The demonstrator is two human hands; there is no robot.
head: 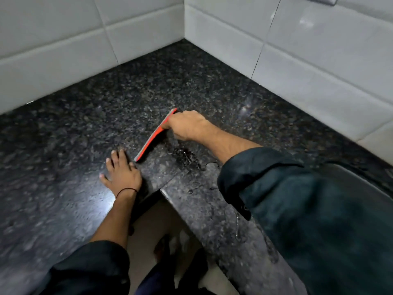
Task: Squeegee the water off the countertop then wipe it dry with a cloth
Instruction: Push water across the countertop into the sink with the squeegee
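Note:
A black speckled granite countertop (131, 96) fills an L-shaped corner. My right hand (188, 125) grips a red squeegee (153, 137) whose grey blade edge rests on the stone, slanting from upper right to lower left. A small puddle of water (187, 157) lies just right of the blade, near the inner corner of the counter. My left hand (120, 171) lies flat on the counter with fingers spread, its fingertips close to the blade's lower end. No cloth is in view.
White tiled walls (297, 50) close off the counter at the back and on the right. A sink rim (361, 182) shows at the right behind my sleeve. The floor and my feet (163, 250) appear below the counter's inner edge.

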